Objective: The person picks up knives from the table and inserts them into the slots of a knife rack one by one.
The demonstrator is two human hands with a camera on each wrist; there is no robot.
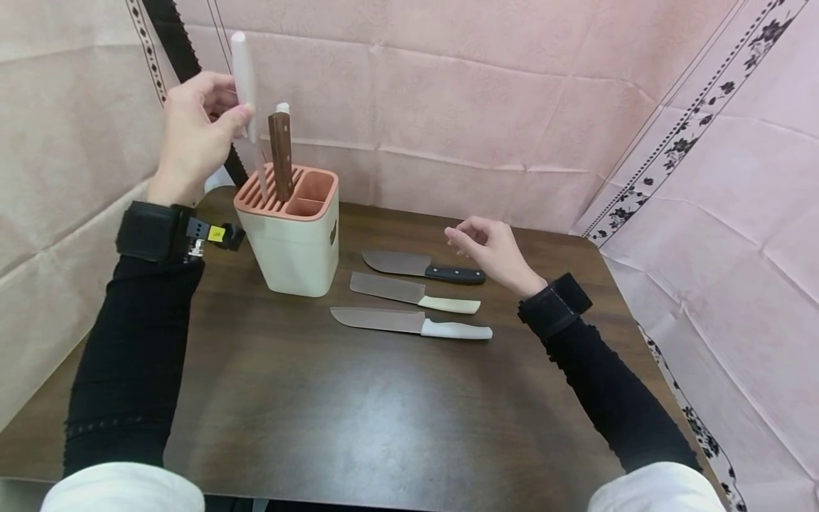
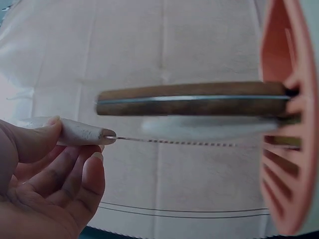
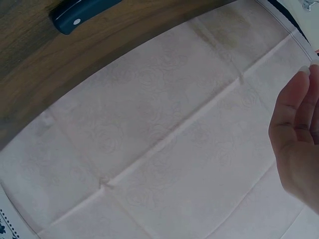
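Note:
My left hand [image 1: 198, 128] pinches the white handle of a serrated knife [image 1: 244, 78] between thumb and fingers. Its thin blade [image 2: 189, 144] points down into a slot of the cream knife holder [image 1: 291, 249] with an orange slotted top. Beside it, a brown wooden-handled knife [image 1: 280, 153] stands in the holder, and behind that is a white-handled one [image 2: 209, 127], partly hidden. Over the table at the right, my right hand [image 1: 489, 249] hovers with loosely curled fingers, holding nothing. Nearest to it lies a black-handled knife [image 1: 454, 274].
Below the black-handled knife lie a cleaver-shaped knife with a pale green handle [image 1: 448, 304] and a long knife with a white handle [image 1: 456, 329], blades toward the left. The brown table [image 1: 358, 412] is backed by pink cloth [image 1: 448, 99] on its far side.

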